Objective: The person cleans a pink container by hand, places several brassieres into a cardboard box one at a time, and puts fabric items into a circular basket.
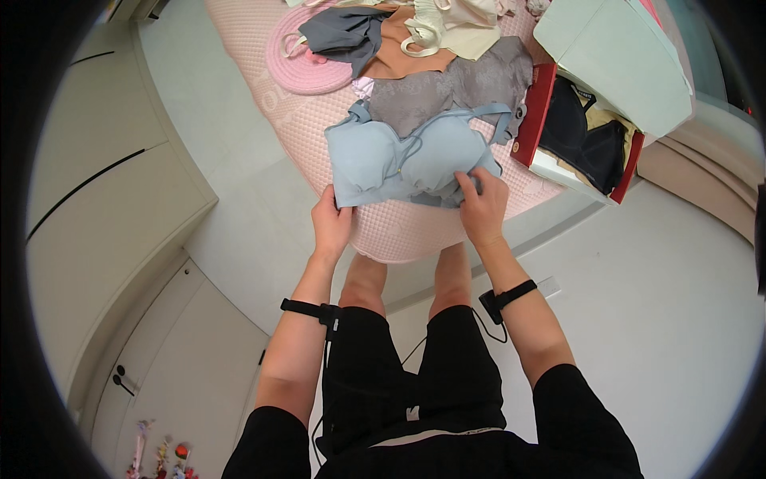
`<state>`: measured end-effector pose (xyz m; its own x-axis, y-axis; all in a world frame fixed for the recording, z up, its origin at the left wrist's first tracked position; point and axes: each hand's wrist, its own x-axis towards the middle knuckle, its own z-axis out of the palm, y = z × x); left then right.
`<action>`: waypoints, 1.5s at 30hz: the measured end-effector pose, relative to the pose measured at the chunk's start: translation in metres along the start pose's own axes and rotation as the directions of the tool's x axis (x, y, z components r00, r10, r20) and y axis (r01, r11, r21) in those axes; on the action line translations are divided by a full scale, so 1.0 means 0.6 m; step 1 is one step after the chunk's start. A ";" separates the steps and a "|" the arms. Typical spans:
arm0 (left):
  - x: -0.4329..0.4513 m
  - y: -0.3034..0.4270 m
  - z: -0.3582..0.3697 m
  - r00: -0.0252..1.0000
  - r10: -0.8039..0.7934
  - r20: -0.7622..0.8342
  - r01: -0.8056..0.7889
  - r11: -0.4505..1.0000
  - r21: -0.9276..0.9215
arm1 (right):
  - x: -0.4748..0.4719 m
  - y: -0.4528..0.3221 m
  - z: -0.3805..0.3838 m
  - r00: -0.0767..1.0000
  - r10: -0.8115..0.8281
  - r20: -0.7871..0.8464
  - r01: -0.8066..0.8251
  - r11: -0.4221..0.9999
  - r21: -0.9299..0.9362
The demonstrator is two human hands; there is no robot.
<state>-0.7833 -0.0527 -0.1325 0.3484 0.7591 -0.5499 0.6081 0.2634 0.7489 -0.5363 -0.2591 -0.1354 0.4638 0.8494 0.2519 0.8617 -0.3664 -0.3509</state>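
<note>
A light blue bra (366,157) is spread out before me on the pink quilted bed cover (395,233), its cups facing up and its straps towards the far side. My left hand (333,223) grips the lower left corner of its band. At the lower right edge, my right hand (483,200) has thumb and fingers on the fabric, pinching it under the right cup. Just beyond the blue bra lies a grey lace bra (413,99), partly covered by it.
Brown (395,48), dark grey (347,30) and cream garments (473,33) lie heaped at the back, beside a pink coiled round item (278,66). To the right, a red-and-white box (532,120) holds a black bra (577,132); a pale green lid or panel (616,60) stands behind it.
</note>
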 end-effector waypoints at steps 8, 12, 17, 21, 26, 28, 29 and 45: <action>0.013 -0.012 -0.025 0.966 0.167 -0.199 -0.161 0.986 0.043 | 0.026 0.002 -0.043 0.908 0.401 -0.122 -0.307 0.835 0.457; 0.002 -0.030 -0.038 0.934 0.254 -0.252 -0.194 0.952 0.238 | -0.015 0.004 -0.084 0.926 0.361 -0.108 -0.295 0.874 0.385; -0.014 -0.021 -0.035 0.971 0.239 -0.028 -0.216 0.917 0.336 | -0.051 0.019 -0.069 0.884 0.404 0.236 -0.442 0.886 0.140; -0.021 0.021 -0.059 0.854 0.321 0.408 -0.491 0.757 0.431 | -0.039 0.009 -0.079 0.850 0.355 0.390 -0.437 0.887 0.146; -0.013 0.098 -0.052 0.800 0.463 0.382 -0.600 0.595 0.535 | 0.021 -0.032 -0.116 0.874 0.318 0.367 -0.340 0.941 -0.005; 0.016 0.131 -0.024 0.809 0.518 0.278 -0.583 0.641 0.499 | 0.047 -0.041 -0.118 0.896 0.297 0.329 -0.357 0.924 0.138; 0.043 0.150 -0.001 0.799 0.561 0.216 -0.587 0.649 0.484 | 0.055 -0.049 -0.114 0.907 0.258 0.331 -0.336 0.920 0.201; 0.079 0.372 0.191 0.949 0.158 0.272 0.031 0.814 -0.581 | 0.044 -0.069 -0.033 0.743 0.200 0.638 -0.666 0.125 0.736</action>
<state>-0.5494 -0.0260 -0.0339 0.6206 0.6006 -0.5042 0.0913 0.5833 0.8071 -0.5557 -0.2292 -0.0963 0.3858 0.8004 -0.4588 -0.3523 -0.3318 -0.8751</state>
